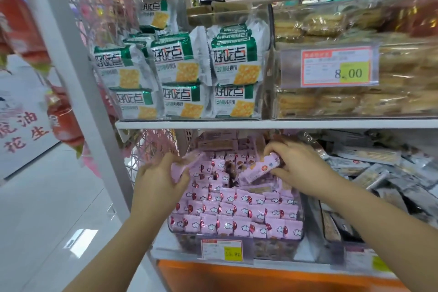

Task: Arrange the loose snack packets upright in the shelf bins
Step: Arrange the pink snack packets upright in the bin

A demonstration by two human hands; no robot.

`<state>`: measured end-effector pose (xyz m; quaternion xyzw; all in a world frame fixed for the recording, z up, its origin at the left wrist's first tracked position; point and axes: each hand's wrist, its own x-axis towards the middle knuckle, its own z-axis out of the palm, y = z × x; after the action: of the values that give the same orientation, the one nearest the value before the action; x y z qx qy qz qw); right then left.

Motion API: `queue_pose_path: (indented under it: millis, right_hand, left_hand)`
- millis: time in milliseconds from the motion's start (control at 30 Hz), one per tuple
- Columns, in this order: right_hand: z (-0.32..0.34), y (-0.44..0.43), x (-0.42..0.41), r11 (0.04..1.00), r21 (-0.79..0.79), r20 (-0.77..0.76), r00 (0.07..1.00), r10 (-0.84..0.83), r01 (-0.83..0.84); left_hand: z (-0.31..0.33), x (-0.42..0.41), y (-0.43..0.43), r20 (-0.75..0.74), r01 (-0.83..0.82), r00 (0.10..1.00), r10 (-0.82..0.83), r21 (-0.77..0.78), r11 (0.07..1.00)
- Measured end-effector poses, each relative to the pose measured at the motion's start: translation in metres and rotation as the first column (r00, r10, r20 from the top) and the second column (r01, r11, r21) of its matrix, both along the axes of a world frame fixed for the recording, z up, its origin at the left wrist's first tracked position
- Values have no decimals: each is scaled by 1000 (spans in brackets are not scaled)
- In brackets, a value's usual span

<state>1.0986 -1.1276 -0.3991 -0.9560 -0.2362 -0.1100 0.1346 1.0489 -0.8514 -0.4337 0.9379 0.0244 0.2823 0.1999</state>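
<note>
**Two pink packets held above the bin, waiting for a slot**

We are working in the clear bin (300, 233) at the left end of the lower shelf (163, 252). Along the bin's front edge the standing rows (237, 211) are upright and packed face-forward. Toward its back the loose pile (231, 170) lies jumbled.

Our left hand (161, 182) is over the bin's left edge, its grip closed around a blurred packet (186, 161). We judge that we hold it clear of the rows so nothing tidy gets knocked over. Its long axis seems to run from the hand up toward the back of the bin, though blur hides the detail.

Our right hand (301, 163) is near the bin's back right corner, pinching a tilted packet (263, 168) by its right end. That packet's long axis slants across the bin, its free end dipping left toward the pile, printed face up. It needs turning on end before it can join a row.
</note>
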Motion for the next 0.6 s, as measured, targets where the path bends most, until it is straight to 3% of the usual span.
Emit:
queue_pose_path:
  millis: [100, 200, 400, 600]
  right_hand:
    - [4, 4, -6, 994, 99, 77, 996, -43, 35]
    - [1, 16, -10, 993, 109, 68, 996, -63, 55]
    - [-16, 46, -3, 987, 137, -54, 995, -78, 85]
    - [-27, 51, 1, 974, 176, -139, 983, -120, 144]
  left_hand:
    - [-8, 2, 1, -82, -39, 995, 49, 117, 992]
    - [-7, 2, -2, -163, -10, 986, 32, 129, 992]
    - [-13, -5, 6, -199, 68, 979, -34, 165, 984]
    - [-16, -8, 21, -245, 166, 960, -136, 107, 980]
